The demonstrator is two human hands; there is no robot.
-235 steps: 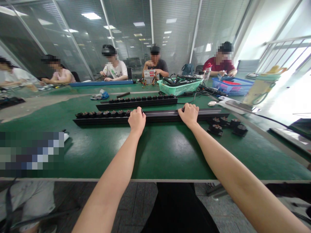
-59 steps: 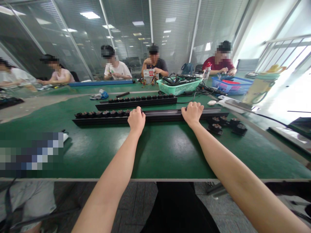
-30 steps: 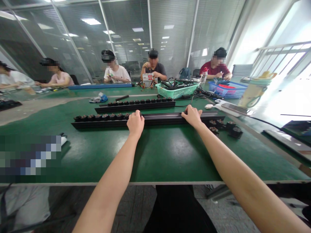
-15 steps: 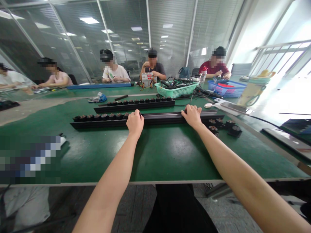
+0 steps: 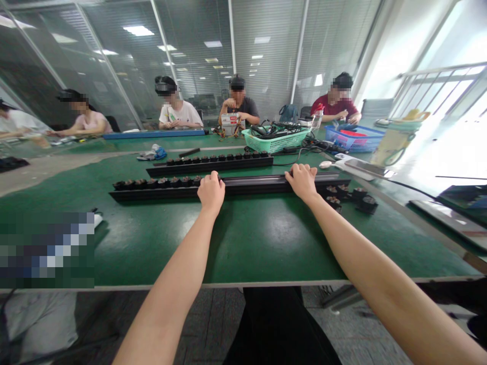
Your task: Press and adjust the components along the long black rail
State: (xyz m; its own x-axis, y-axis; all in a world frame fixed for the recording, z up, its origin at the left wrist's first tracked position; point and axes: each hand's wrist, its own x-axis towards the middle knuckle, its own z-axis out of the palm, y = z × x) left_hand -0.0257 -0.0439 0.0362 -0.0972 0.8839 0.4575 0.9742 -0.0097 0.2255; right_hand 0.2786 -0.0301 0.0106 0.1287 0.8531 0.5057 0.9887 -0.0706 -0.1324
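Observation:
A long black rail (image 5: 254, 184) lies across the green table (image 5: 247, 238). Its left half holds a row of several round black sockets (image 5: 152, 183); its right half is a bare channel. My left hand (image 5: 211, 192) is curled into a fist on the rail at the end of that row, fingers pressed down on the last socket. My right hand (image 5: 303, 181) rests farther right on the rail, fingers bent over its far edge. A few loose black sockets (image 5: 352, 196) lie just right of my right hand.
A second black rail (image 5: 209, 164) full of sockets lies behind the first. Beyond it are a green basket (image 5: 279, 138) of cables, a blue tray (image 5: 355, 138) and a white power strip (image 5: 361, 168). Several people sit along the far side. A dark panel (image 5: 452, 215) lies at right.
Both hands have stayed on the rail throughout. The right hand shifted slightly right along it since the first frame, and my head moved a little.

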